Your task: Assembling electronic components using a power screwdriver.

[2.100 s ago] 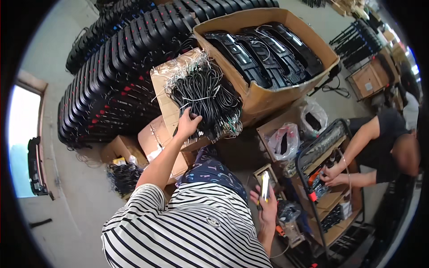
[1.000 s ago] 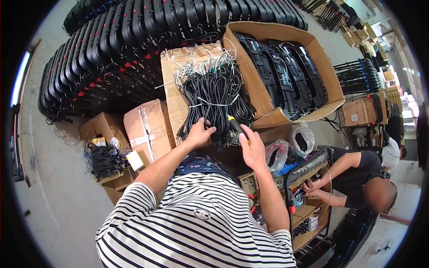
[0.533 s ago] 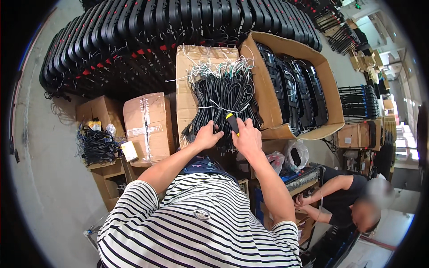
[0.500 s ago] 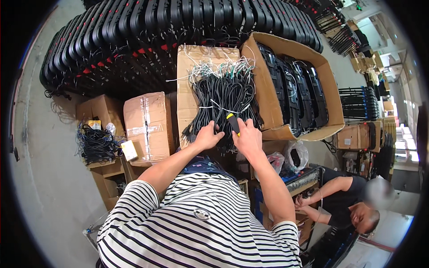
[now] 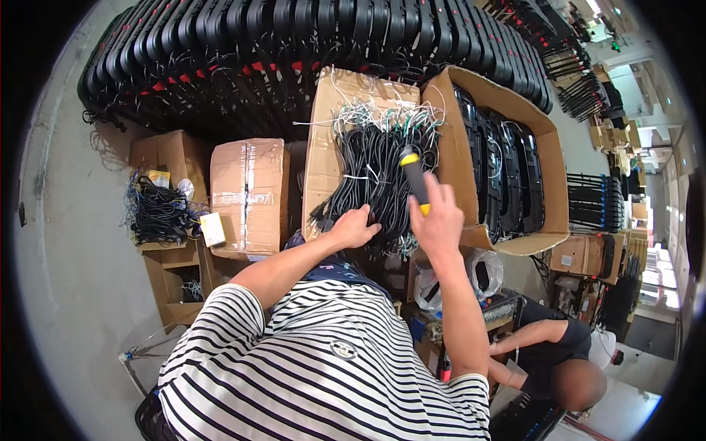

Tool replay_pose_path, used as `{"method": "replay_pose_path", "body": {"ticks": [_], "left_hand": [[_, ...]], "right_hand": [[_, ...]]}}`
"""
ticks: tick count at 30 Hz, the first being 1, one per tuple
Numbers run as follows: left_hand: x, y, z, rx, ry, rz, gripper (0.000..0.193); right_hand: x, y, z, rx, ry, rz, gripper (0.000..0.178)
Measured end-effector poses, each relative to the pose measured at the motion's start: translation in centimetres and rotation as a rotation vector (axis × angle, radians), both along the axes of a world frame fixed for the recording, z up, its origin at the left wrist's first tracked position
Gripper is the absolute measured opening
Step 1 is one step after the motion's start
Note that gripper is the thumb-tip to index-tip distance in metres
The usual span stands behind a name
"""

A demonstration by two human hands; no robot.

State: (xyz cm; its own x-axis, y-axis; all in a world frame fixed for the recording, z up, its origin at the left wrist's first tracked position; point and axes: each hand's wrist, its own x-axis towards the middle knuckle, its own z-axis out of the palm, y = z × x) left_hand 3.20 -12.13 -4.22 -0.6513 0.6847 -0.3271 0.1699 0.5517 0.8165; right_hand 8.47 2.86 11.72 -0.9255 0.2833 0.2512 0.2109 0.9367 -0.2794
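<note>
**Hands at the box of cables**

The left hand point(image 5: 354, 226) lies with curled fingers on the black cables point(image 5: 376, 165) heaped in an open cardboard box point(image 5: 329, 140). The right hand point(image 5: 439, 220) grips a black tool with yellow bands point(image 5: 414, 175), raised just above the cables.

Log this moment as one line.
left hand: on bundled black cables in open cardboard box | right hand: holds black yellow-tipped tool

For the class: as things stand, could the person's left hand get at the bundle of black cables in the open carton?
Probably yes. The left hand already rests on the near end of the black cables, and the carton is open-topped, with nothing between them. The right hand holds a yellow-and-black tool beside it, not blocking.
</note>
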Motion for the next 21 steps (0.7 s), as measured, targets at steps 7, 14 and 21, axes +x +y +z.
{"method": "replay_pose_path", "body": {"ticks": [7,14,21], "left_hand": [[-0.6,-3.6,3.1,-0.095,0.054,-0.053,0.036],[-1.3,-4.4,1.3,0.062,0.212,0.227,0.028],[-3.2,-4.2,-1.8,0.163,0.147,0.163,0.019]], "right_hand": [[-1.6,-2.5,-3.8,0.019,-0.392,0.155,0.044],[-4.0,-3.1,-6.4,0.084,-0.527,0.193,0.034],[-4.7,-3.7,-4.7,0.056,-0.052,0.105,0.045]]}}
